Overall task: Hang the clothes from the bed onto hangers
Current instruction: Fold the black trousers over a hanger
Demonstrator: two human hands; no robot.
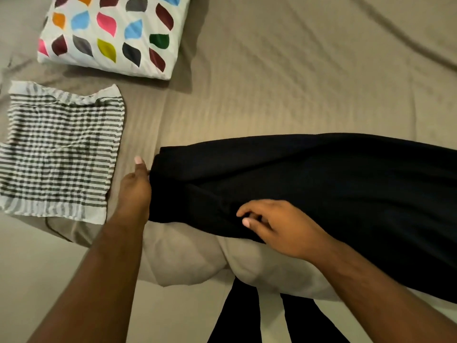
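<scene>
**Clerk:** Item one?

**Me:** Black garment point(309, 184), lying lengthwise across the bed point(272, 82), its near end draped over a beige pillow point(193, 258). I can't tell what kind of garment it is.

**Clerk:** Hands?

**Me:** My left hand point(136, 184) is at the garment's left end, thumb up against the edge. The fingers are tucked under the cloth and out of sight, so I judge it a grip. My right hand point(272, 226) is on the near edge, its fingers curled and pinching a fold. With hold of two edges I can lift the garment spread out, not bunched.

**Clerk:** Item two?

**Me:** Grey-and-white striped top point(57, 149), laid flat at the left, well apart from the black one and untouched. I judge it is waiting its turn.

**Clerk:** Other stock?

**Me:** Leaf-print pillow point(111, 33), at the head of the bed. No hanger in view.

**Clerk:** Progress?

**Me:** Early, by my reckoning. Both garments are on the bed and nothing is hung.
</scene>
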